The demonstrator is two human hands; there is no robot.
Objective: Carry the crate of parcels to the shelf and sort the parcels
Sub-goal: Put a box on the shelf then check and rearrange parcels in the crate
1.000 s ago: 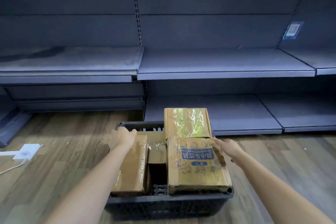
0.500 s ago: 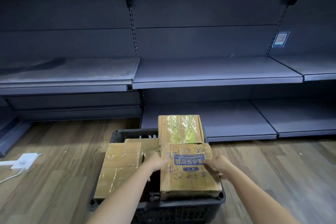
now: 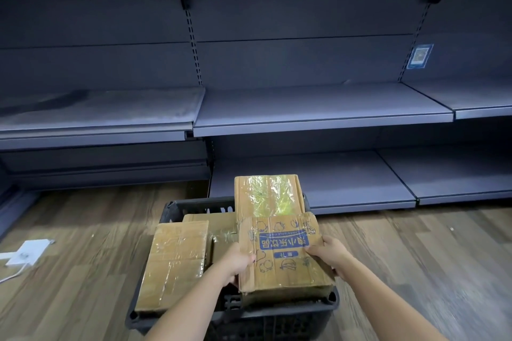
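Parcels fill the black plastic crate (image 3: 177, 206) on the wood-plank floor (image 3: 83, 271), and the printed cardboard parcel (image 3: 285, 255) with the blue label is the one in the grip. The left hand (image 3: 238, 260) curls round its left edge at 9 o'clock, thumb on the top face; the right hand (image 3: 329, 253) clasps the right edge at 3 o'clock, fingers wrapped under. This parcel lies flat at the crate's near right, its long axis running 6 to 12 o'clock, and the label text reads upside down from the head view. Beyond it, at 12 o'clock, a taped parcel (image 3: 268, 195) with glossy yellow-green film touches its far edge and overhangs the crate's far rim. At 9 o'clock a long taped parcel (image 3: 174, 266) lies along the crate's left side, another carton (image 3: 219, 225) partly showing between them. The grey metal shelf (image 3: 321, 116) stands behind at 12 o'clock. A white device (image 3: 26, 253) with a cable lies on the floor at 9 o'clock.
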